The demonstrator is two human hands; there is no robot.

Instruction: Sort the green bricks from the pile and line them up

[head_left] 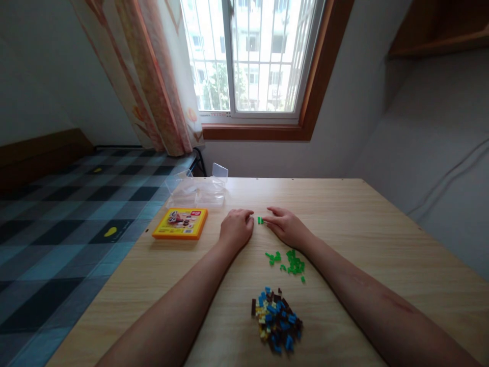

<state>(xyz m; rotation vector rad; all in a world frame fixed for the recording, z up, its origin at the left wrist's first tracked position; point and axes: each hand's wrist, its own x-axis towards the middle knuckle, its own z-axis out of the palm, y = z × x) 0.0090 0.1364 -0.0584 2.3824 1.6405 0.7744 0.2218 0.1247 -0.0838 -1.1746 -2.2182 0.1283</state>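
Note:
Two small green building bricks (260,220) lie close together on the table between my hands. My right hand (286,225) reaches in from the right, its fingers apart, one fingertip at the edge of these bricks. On the other side rests my left hand (237,227), loosely bent, with a gap between thumb and forefinger and nothing visible in it. Nearer me is a loose cluster of green bricks (295,263), with a smaller green group (273,257) beside it. A mixed pile of blue, brown and yellow bricks (278,321) lies closest to me.
A yellow-orange box (181,223) with a printed lid lies left of my left hand. Behind it stands an open clear plastic container (198,191). The wooden table (344,214) borders a bed with a checked cover (114,206) on the left; a window is ahead.

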